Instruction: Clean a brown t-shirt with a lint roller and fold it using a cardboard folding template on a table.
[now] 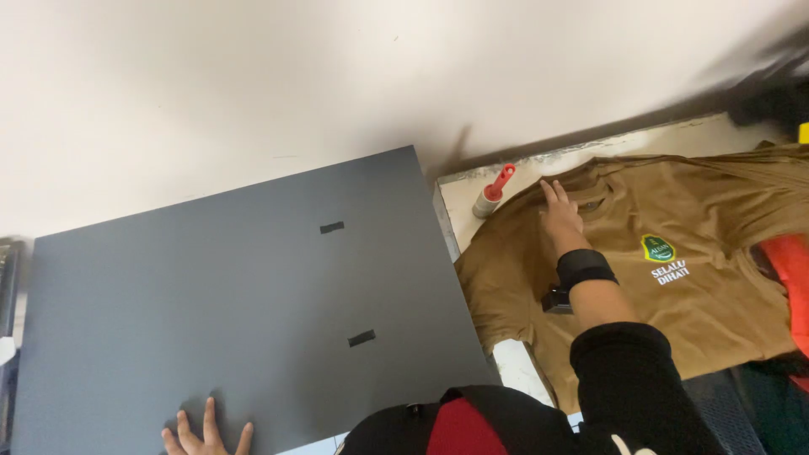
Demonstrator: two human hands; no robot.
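My right hand [560, 215] lies flat on a brown T-shirt [674, 295], fingers spread, near its collar. The wrist carries a black band, and the arm is in a black sleeve. The shirt is spread over a pale board [472, 190] and has a small green and white emblem [659, 248] on the chest. My left hand [206, 436] rests with fingers apart on the near edge of a large dark grey panel [236, 320], which lies to the left of the shirt. Neither hand holds anything.
A small roller with a red handle [494, 192] lies at the board's far left corner, just beyond the shirt. Two short black strips [332, 227] [361, 339] sit on the grey panel. An orange-red cloth [792, 270] shows at the right edge. A pale wall rises behind.
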